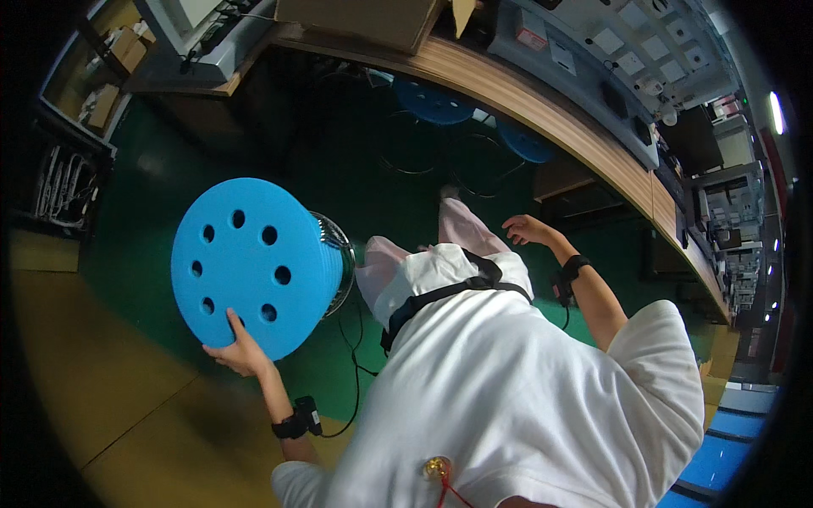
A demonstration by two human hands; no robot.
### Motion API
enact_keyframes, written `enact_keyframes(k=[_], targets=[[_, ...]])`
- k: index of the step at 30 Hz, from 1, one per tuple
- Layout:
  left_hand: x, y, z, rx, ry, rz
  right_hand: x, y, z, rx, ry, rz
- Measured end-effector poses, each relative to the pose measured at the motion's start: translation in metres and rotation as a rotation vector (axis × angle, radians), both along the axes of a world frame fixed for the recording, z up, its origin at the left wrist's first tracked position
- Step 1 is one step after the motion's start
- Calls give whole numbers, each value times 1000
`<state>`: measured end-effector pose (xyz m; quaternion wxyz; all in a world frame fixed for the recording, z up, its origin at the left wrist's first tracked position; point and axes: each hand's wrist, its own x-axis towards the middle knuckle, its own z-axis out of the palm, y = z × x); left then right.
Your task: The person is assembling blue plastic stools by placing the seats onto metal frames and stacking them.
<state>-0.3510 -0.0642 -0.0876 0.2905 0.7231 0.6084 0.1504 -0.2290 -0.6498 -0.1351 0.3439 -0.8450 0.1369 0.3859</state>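
Note:
A stack of blue round stools stands to my left, its uppermost seat pierced by a ring of several holes. Several seat edges show in layers along its right side, with metal legs behind them. My left hand grips the near rim of the top stool, thumb on the seat and fingers over the edge, their tips partly hidden. Held out to my right over the floor, my right hand is empty, its fingers loosely bent and apart.
A long wooden-edged workbench runs along the far right side. More blue stools stand beneath it. A desk occupies the far left, with a black crate of metal parts left of it. The floor is green and tan.

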Motion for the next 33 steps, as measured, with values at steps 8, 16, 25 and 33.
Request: enact_keyframes(k=[8,16,25,33], targets=[[-6,3,-8,57,1,28,33,46,7,70,-36,152],[-12,11,-20,73,-294,25,90,102,-11,9,-62,297],[-15,9,-26,49,-420,-10,79,100,-20,49,-124,327],[-19,14,-44,62,-694,-128,55,83,-26,-25,-112,315]])
